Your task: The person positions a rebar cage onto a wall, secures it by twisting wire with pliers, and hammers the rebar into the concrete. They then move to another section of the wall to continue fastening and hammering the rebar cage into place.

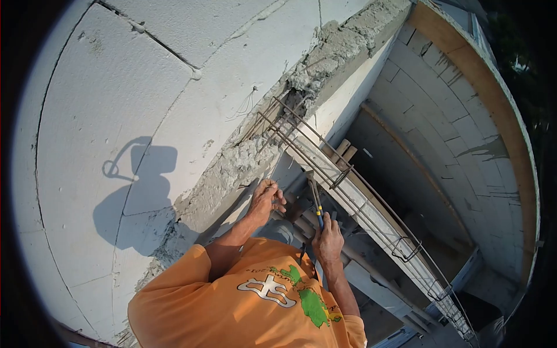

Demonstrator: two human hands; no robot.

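Left of frame: pale block wall (110, 93) bearing a dark shadow (148, 185). Centre: left hand (267, 198), fingers curled, contents indiscernible; hammer (315, 194), head uppermost, just beside the beam's steel bars (348, 200); right hand (329, 239), clenched round the hammer's handle. Right: curved block wall (452, 116).

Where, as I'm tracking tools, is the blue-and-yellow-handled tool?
Head view, centre: the tool is in the right hand, left of the rusty rebar cage.
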